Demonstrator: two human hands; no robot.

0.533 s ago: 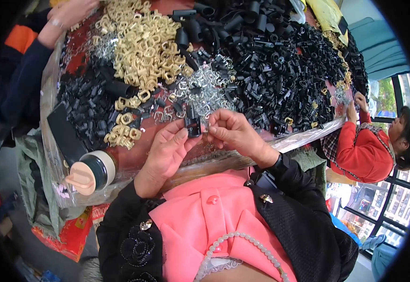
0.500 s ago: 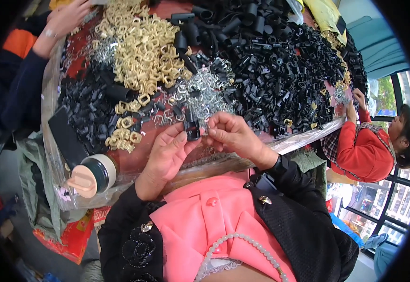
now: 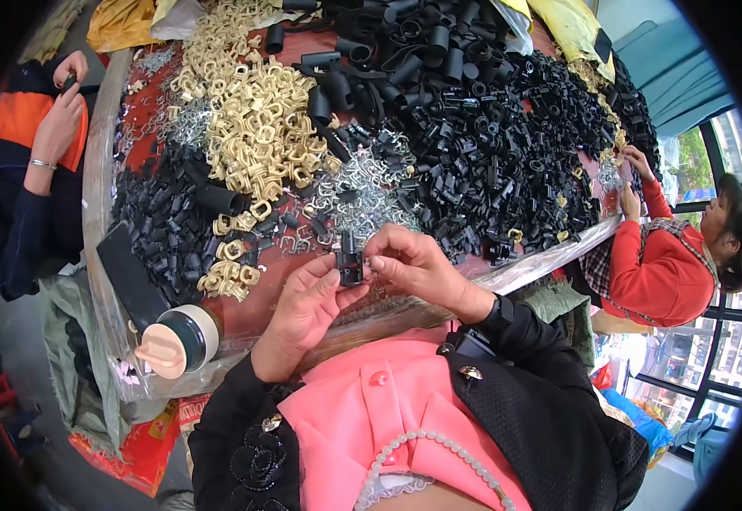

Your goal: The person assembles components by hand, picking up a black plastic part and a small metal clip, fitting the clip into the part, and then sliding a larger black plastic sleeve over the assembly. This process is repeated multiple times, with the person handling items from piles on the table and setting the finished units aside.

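Observation:
Between both hands, just past the table's near edge, is a small black plastic part (image 3: 350, 266). My left hand (image 3: 307, 305) pinches it between thumb and fingers and holds it upright. The thumb and forefinger of my right hand (image 3: 413, 266) are closed at its right side, on something too small to make out. Just beyond them lies a heap of small silvery metal hooks (image 3: 360, 192). Loose gold-coloured square rings (image 3: 233, 271) are left of my left hand, with a larger heap of gold rings (image 3: 256, 128) farther back.
Black plastic pieces (image 3: 481, 170) cover the right side of the red table (image 3: 277, 277). A lidded cup (image 3: 177, 341) and a dark flat phone-like slab (image 3: 131, 274) stand at the left edge. One person (image 3: 22, 170) works at the left, another (image 3: 664, 268) in red at the right.
My right fingers have come closer against the black part's side, and my left hand still holds it. The person at the left has drawn their hands back from the table, holding a small dark piece.

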